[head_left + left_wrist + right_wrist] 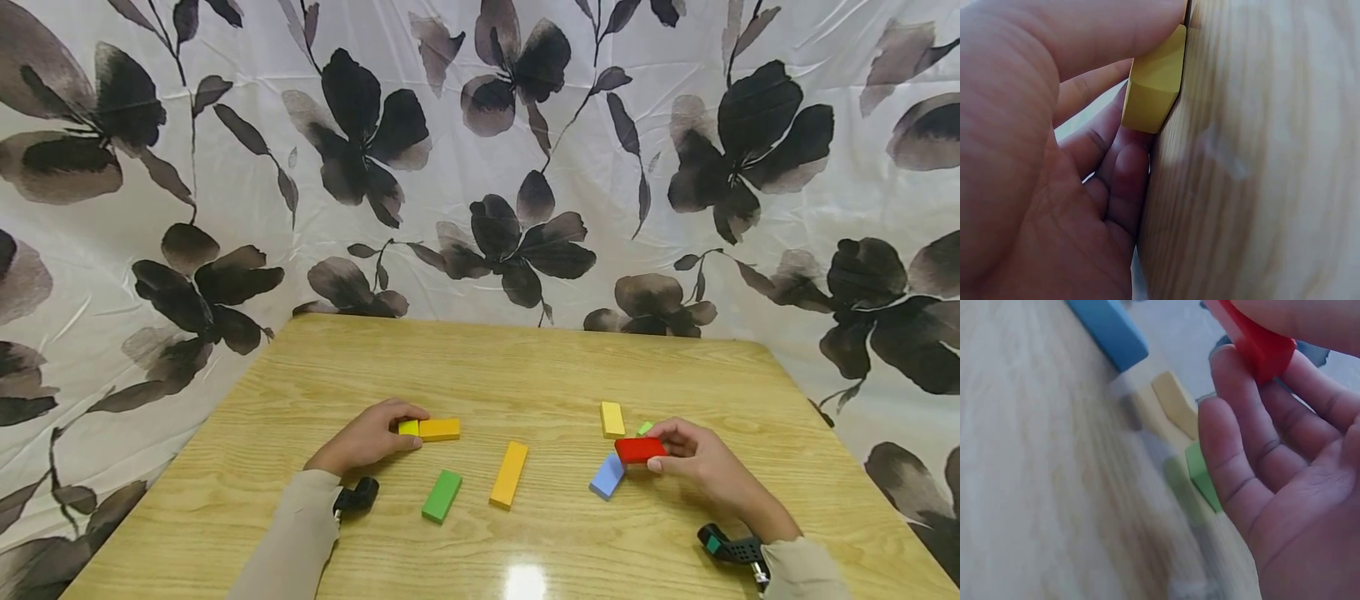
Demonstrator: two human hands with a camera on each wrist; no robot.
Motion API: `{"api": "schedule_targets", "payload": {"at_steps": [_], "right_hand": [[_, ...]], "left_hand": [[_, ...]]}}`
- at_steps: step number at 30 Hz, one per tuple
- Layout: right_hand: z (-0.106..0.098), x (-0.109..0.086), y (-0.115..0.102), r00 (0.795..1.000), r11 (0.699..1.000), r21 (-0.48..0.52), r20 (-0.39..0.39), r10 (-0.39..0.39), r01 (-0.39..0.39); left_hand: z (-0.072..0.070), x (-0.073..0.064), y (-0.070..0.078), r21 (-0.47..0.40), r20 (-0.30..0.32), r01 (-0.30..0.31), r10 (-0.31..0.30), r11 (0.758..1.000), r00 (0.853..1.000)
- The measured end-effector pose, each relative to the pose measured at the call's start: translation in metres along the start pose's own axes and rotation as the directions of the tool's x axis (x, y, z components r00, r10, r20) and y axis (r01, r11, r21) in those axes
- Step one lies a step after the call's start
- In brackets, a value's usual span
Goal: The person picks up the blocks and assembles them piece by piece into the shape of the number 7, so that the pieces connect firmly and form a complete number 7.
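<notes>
Glare (525,581) spots the tabletop (555,375); wrist views look soft.

Beyond the bare left hand (367,437) and right hand (701,458), plain beige sleeves (288,533) adjoin black wrist-worn devices (358,495), the right one bearing a green patch (713,543), a perforated section (744,550) and a silvery fitting (760,575).

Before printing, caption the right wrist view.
A right hand holds a red rectangular block above a wood-grain tabletop with a blue rectangular block, a pale yellow block and a light green block.
</notes>
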State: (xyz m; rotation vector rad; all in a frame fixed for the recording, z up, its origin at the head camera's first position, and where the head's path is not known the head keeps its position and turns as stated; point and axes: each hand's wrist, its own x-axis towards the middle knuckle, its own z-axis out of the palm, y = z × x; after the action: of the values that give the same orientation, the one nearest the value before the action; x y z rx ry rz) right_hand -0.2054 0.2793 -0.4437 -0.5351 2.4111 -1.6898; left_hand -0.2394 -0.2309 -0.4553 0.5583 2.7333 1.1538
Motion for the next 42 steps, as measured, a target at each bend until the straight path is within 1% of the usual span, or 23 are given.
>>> {"api": "schedule_targets", "payload": {"at_steps": [5,7,11,17,20,23,25,29,34,37,42], "right_hand": [[0.005,0.008,-0.001,0.999,0.998,0.053,-0.027,-0.032,0.033],[0.006,0.013,-0.001,0.997,0.996,0.065,-0.041,-0.063,0.066],[0.008,0.023,0.0,0.993,0.99,0.088,-0.065,-0.102,0.107],[0.014,0.032,-0.002,0.99,0.987,0.104,-0.078,-0.117,0.125],[0.016,0.036,-0.003,0.991,0.979,0.158,-0.071,-0.117,0.127],[0.018,0.039,-0.003,0.992,0.961,0.248,-0.062,-0.112,0.124],[0.018,0.042,-0.003,0.992,0.939,0.322,-0.053,-0.112,0.123],[0.022,0.047,-0.005,0.991,0.899,0.417,-0.058,-0.122,0.136],[0.027,0.056,-0.009,0.986,0.859,0.484,-0.079,-0.146,0.166],[0.031,0.061,-0.011,0.986,0.841,0.516,-0.077,-0.146,0.165],[0.036,0.067,-0.014,0.988,0.84,0.519,-0.086,-0.129,0.155]], "left_hand": [[-0.001,0.0,0.0,0.001,-0.01,0.005,-0.005,1.0,1.0],[-0.001,0.0,0.0,0.002,-0.013,0.002,-0.002,1.0,1.0],[-0.001,-0.001,-0.001,0.003,-0.011,0.006,-0.006,1.0,1.0],[-0.001,-0.003,-0.001,0.009,-0.007,0.002,-0.002,1.0,1.0],[-0.001,-0.003,0.0,0.006,-0.011,0.003,-0.003,1.0,1.0],[-0.002,-0.003,0.0,0.014,-0.015,-0.002,0.002,1.0,1.0],[-0.002,-0.003,0.0,0.015,-0.018,0.0,0.0,1.0,1.0],[-0.002,-0.001,-0.001,0.012,-0.022,0.004,-0.003,1.0,1.0],[0.0,-0.002,0.0,0.006,-0.011,-0.005,0.005,1.0,1.0],[0.0,-0.002,0.002,0.009,-0.012,-0.006,0.006,1.0,1.0],[-0.001,-0.002,0.003,0.019,-0.024,-0.011,0.011,1.0,1.0]]}}
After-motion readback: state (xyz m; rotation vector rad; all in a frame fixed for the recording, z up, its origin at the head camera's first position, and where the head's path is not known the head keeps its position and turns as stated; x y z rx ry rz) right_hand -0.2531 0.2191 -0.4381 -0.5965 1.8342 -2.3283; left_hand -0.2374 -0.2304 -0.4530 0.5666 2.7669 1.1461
